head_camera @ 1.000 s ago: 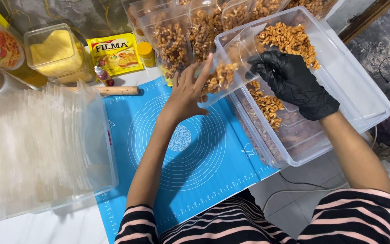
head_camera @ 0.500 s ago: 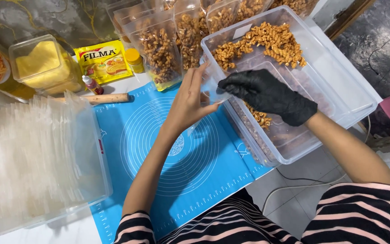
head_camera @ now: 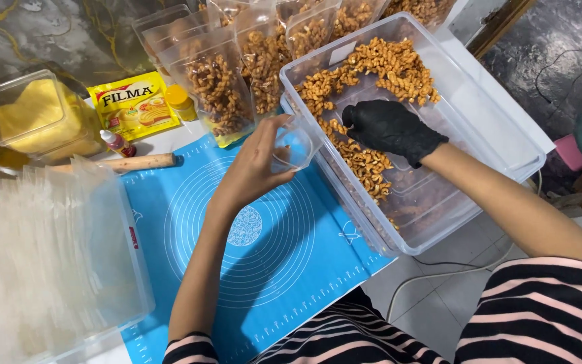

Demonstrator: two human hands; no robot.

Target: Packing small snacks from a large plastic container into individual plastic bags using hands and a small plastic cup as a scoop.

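My left hand (head_camera: 254,168) holds a small clear pouch (head_camera: 294,147) open at the near-left corner of a big clear plastic bin (head_camera: 506,178). The pouch looks almost empty. The bin holds a heap of brown twisted snacks (head_camera: 385,64), mostly at its far end. My right hand (head_camera: 389,128), in a black glove, is inside the bin. Its fingers curl down into the snacks, around a handful. The hand is a short way right of the pouch and does not touch it.
Several filled clear pouches (head_camera: 220,87) stand behind the blue baking mat (head_camera: 250,269). A wooden rolling pin (head_camera: 136,162), a yellow sachet (head_camera: 136,104), a small bottle (head_camera: 116,143) and a tub of yellow stuff (head_camera: 42,118) lie far left. A clear box of empty bags (head_camera: 42,269) stands near left.
My gloved right hand has left the pouch mouth and moved right, deeper into the bin onto the snacks. My left hand still holds the pouch at the bin's corner.
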